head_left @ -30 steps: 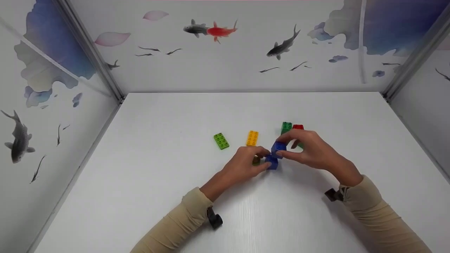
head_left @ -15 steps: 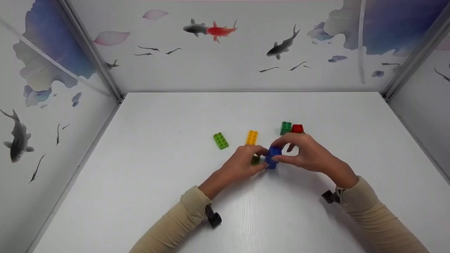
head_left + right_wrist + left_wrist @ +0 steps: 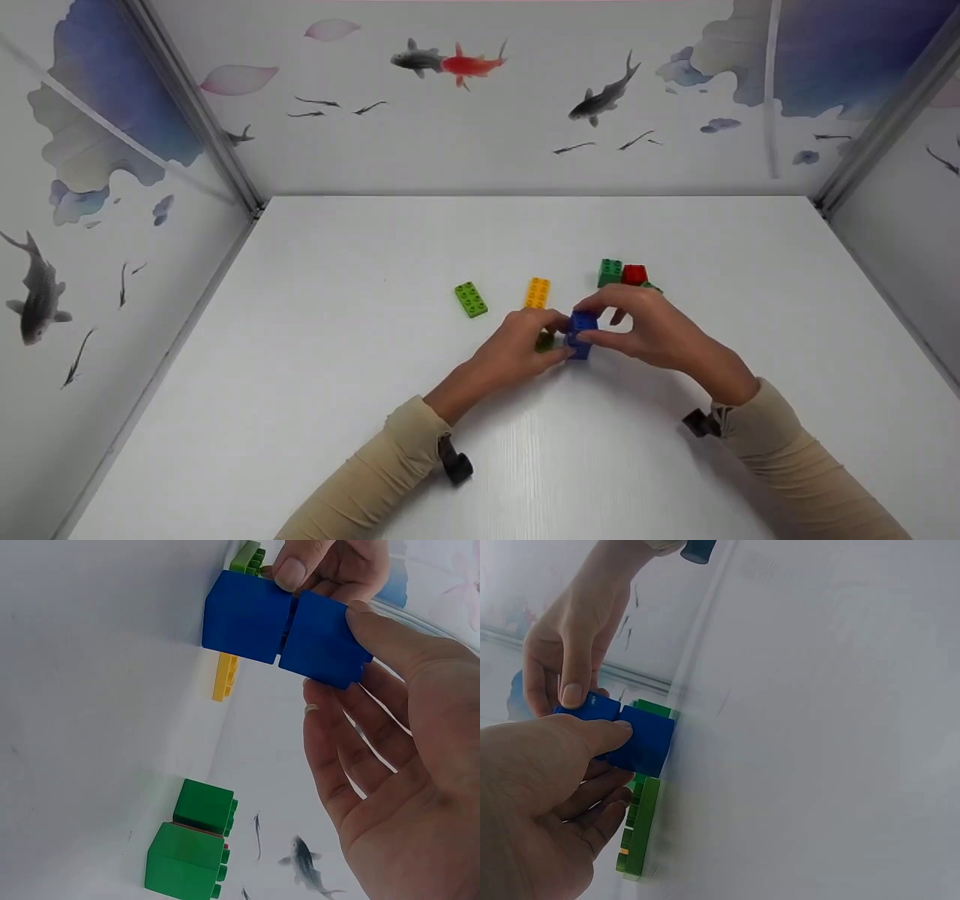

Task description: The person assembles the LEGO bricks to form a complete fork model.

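Two blue toy building bricks stand stacked in front of me. My left hand (image 3: 517,345) pinches the lower blue brick (image 3: 645,742) between thumb and fingers at the tabletop. Above it, my right hand (image 3: 652,330) holds the upper blue brick (image 3: 322,637), thumb on one side and fingertips on the other. A thin gap shows between the two bricks in the right wrist view, and the upper one looks slightly tilted. Part of a green brick (image 3: 544,343) shows under my left hand, mostly covered by its fingers.
On the white table (image 3: 337,300), a light green brick (image 3: 471,299) lies to the left and a yellow brick (image 3: 537,292) behind my left hand. A dark green brick (image 3: 610,272), a red brick (image 3: 634,274) and another green one stand behind my right hand. Printed walls enclose the table.
My right hand has moved left and slightly down, bringing the upper blue brick from an offset, tilted position to above the lower one. My left hand has stayed nearly still.
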Demonstrator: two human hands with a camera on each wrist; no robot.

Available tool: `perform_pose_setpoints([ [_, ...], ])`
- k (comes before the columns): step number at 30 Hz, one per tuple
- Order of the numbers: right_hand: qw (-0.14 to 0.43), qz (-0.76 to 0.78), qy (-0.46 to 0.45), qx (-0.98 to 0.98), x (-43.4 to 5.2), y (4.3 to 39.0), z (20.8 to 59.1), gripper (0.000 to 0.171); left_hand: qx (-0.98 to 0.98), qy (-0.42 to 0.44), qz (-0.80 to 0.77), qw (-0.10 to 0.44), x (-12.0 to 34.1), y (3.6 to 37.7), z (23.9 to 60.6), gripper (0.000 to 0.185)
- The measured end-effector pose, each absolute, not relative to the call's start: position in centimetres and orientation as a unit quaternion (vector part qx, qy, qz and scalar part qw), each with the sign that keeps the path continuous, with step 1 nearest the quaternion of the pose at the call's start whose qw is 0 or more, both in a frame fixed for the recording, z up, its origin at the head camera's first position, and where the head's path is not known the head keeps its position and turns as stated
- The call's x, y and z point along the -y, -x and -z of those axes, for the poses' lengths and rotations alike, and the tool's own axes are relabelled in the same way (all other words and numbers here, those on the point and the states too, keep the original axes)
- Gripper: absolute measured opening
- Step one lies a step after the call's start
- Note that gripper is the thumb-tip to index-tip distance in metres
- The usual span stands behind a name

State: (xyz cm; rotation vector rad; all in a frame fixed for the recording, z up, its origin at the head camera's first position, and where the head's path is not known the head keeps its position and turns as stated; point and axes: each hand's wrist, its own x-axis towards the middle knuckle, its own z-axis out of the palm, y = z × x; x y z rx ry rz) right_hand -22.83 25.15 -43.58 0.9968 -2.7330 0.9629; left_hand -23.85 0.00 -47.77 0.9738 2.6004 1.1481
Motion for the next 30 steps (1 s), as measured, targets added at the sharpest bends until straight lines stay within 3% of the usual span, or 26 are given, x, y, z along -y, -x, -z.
perform_pose_setpoints([
  [30,0.042,-0.322,-0.309,0.894,-24.86,22.71,44.13,0.037,-0.861,-0.329,-0.383,0.065,-0.04,24.12,47.89,0.033],
])
